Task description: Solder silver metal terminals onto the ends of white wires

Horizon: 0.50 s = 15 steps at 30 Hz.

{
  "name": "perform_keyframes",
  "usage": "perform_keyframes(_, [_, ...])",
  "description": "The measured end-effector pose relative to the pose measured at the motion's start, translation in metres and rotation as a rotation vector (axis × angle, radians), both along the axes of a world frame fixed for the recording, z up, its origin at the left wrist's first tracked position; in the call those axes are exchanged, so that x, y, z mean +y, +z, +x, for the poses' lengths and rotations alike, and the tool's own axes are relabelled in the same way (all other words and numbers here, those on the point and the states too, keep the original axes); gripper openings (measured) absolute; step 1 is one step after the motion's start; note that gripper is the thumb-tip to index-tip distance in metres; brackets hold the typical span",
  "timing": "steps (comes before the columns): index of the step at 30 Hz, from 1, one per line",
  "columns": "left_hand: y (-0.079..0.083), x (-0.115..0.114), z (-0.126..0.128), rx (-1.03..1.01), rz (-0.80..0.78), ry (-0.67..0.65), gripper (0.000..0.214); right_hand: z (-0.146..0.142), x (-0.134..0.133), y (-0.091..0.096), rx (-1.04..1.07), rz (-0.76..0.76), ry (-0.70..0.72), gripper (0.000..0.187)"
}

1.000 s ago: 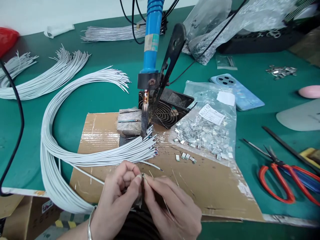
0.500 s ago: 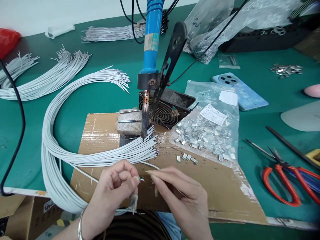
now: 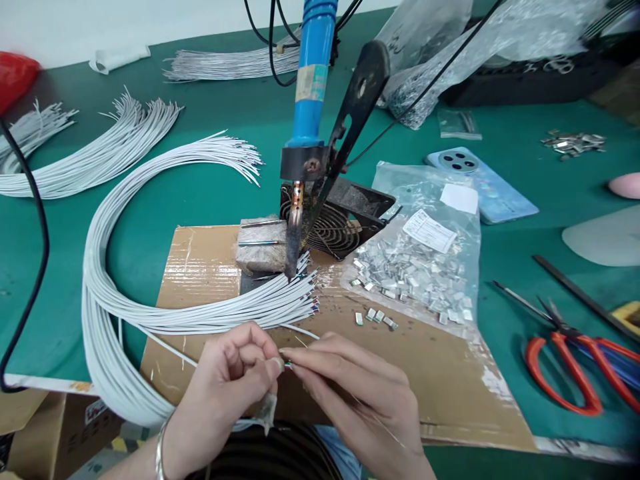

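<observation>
Head view, lower centre: the right hand has rejoined the left hand, so both now seem to pinch the same coloured wires.

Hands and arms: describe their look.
The left hand wears a silver-coloured bangle at the wrist; no sleeve shows on that forearm. The right hand shows no ring, glove or bracelet. A greyish scrap hanging from the left hand may be a finger cot.

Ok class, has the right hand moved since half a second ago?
Yes: the right hand moved left, closer to the left hand, judged against the loose metal pieces.
</observation>
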<state>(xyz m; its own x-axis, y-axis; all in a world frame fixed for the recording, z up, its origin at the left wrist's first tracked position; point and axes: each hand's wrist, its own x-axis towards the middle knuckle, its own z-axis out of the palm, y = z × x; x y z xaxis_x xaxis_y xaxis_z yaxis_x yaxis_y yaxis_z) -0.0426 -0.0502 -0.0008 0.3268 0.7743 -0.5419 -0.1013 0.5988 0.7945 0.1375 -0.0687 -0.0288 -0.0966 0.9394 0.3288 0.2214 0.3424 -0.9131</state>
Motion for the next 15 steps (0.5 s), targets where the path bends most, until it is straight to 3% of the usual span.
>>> perform_keyframes(6, [-0.001, 0.000, 0.000, 0.011, -0.016, -0.014, 0.034, 0.013, 0.006, 0.004, -0.168, 0.116, 0.110, 0.032])
perform_keyframes(10, [-0.001, -0.001, 0.003, 0.033, -0.022, -0.012, 0.034, 0.020, 0.004, 0.004, -0.172, 0.015, 0.168, 0.025])
perform_keyframes(15, [0.000, -0.002, 0.007, 0.133, 0.045, 0.062, 0.034, 0.006, -0.006, 0.002, 0.156, -0.289, -0.157, 0.016])
